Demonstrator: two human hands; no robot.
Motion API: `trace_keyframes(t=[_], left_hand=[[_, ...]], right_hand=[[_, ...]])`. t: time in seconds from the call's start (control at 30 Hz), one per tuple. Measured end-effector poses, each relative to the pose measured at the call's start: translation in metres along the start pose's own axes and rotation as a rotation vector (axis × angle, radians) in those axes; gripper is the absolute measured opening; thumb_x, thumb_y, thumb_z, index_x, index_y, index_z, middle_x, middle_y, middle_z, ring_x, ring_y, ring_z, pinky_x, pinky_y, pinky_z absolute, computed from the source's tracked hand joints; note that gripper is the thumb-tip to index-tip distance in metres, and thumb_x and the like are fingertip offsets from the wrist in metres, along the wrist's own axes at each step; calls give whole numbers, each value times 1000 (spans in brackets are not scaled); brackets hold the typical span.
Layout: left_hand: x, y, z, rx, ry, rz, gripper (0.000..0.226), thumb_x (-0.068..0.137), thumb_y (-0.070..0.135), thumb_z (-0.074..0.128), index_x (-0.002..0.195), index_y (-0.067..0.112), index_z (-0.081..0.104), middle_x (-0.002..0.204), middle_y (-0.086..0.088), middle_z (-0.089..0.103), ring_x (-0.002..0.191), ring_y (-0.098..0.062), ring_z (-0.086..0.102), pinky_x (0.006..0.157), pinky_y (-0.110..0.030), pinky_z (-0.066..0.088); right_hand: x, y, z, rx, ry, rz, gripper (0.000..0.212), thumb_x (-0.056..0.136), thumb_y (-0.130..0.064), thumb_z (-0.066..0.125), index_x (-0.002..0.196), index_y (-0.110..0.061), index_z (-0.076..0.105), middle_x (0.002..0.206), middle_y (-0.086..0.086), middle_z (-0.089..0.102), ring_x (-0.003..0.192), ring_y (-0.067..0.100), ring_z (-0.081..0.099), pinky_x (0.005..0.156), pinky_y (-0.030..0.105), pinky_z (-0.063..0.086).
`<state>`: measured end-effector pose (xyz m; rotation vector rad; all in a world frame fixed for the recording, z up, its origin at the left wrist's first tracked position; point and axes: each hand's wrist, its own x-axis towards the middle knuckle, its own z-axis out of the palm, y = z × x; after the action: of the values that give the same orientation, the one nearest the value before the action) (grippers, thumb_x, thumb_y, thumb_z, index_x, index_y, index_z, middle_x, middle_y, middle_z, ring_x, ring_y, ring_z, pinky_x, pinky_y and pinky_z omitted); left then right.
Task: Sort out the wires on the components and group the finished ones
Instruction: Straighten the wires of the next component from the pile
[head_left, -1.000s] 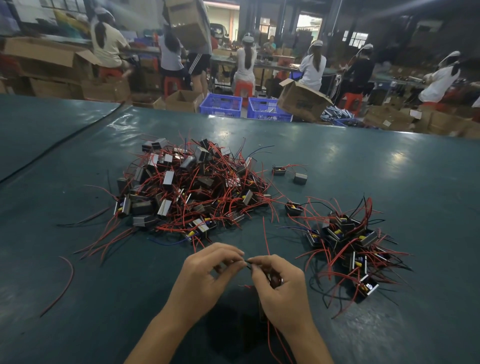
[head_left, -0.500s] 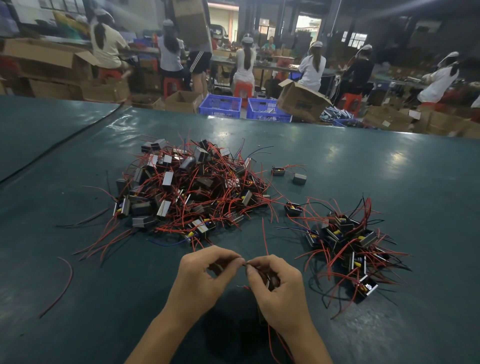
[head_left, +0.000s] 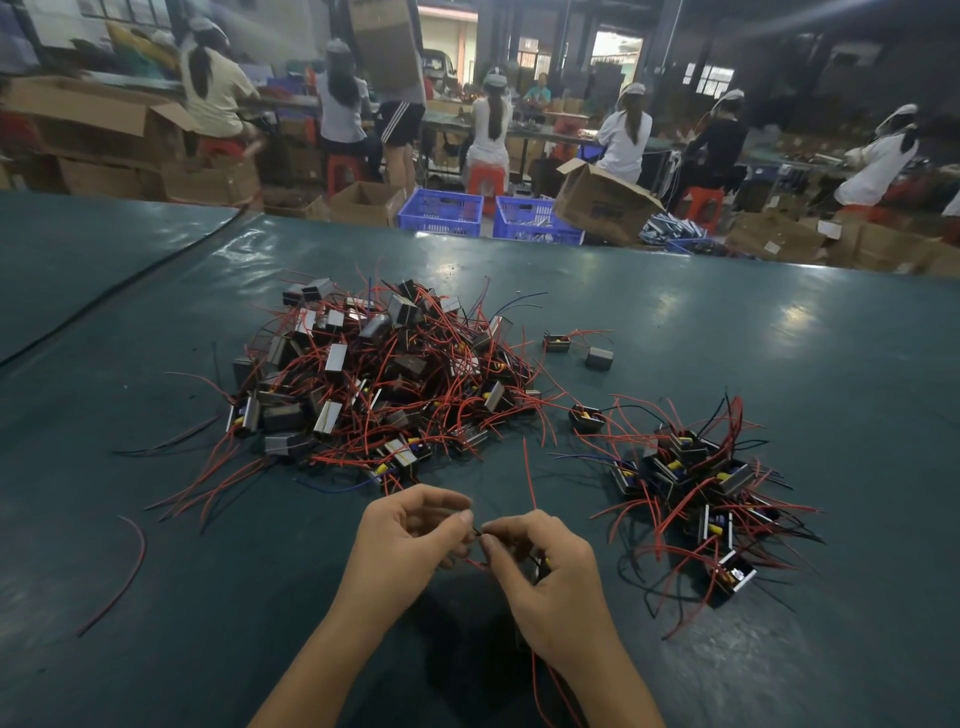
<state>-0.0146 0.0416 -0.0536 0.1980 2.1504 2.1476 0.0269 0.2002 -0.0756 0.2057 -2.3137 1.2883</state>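
**Both hands pinching a wire end, near middle of table**

Left hand pinches a short dark wire end between thumb and forefinger, other fingers loosely curled. Right hand pinches the same wire end from the other side, fingertips almost touching the left's. A component sits under the right hand's curled fingers, mostly hidden, only a yellow speck and a dark edge visible. One red wire sticks up from the right hand, and more red leads trail down past the right wrist.

Both hands are above the dark green table, between two heaps. The big pile of boxy components with tangled red wires lies ahead and to the left. The smaller pile lies to the right, with red and black wires spread out.

Two single components sit apart behind the piles, and one more sits between them. A loose red wire lies alone at far left.

In the background are blue crates, cardboard boxes and seated workers, all blurry.
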Motion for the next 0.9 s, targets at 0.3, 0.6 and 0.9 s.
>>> trace_keyframes(t=[0.3, 0.6, 0.9], left_hand=[[-4, 5, -4, 259, -17, 189, 12, 85, 14, 73, 87, 26, 74, 77, 7, 74, 71, -9, 70, 66, -22, 57], [-1, 5, -7, 216, -158, 142, 18, 76, 46, 68, 75, 30, 77, 67, 1, 73, 62, -11, 69, 61, -19, 52], [-3, 4, -5, 206, -220, 159, 22, 79, 45, 68, 83, 27, 79, 74, 2, 75, 69, -12, 71, 63, -19, 54]], right_hand=[[0, 1, 0, 57, -22, 39, 6, 87, -28, 66, 89, -34, 69, 83, -17, 64, 81, 15, 63, 70, 39, 56], [1, -3, -1, 93, -9, 52, 15, 89, -21, 63, 85, -35, 64, 80, -11, 64, 74, 13, 64, 64, 16, 50], [1, -3, -1, 81, -18, 35, 14, 89, -15, 64, 87, -29, 65, 80, -10, 66, 74, 13, 65, 64, 23, 53]])
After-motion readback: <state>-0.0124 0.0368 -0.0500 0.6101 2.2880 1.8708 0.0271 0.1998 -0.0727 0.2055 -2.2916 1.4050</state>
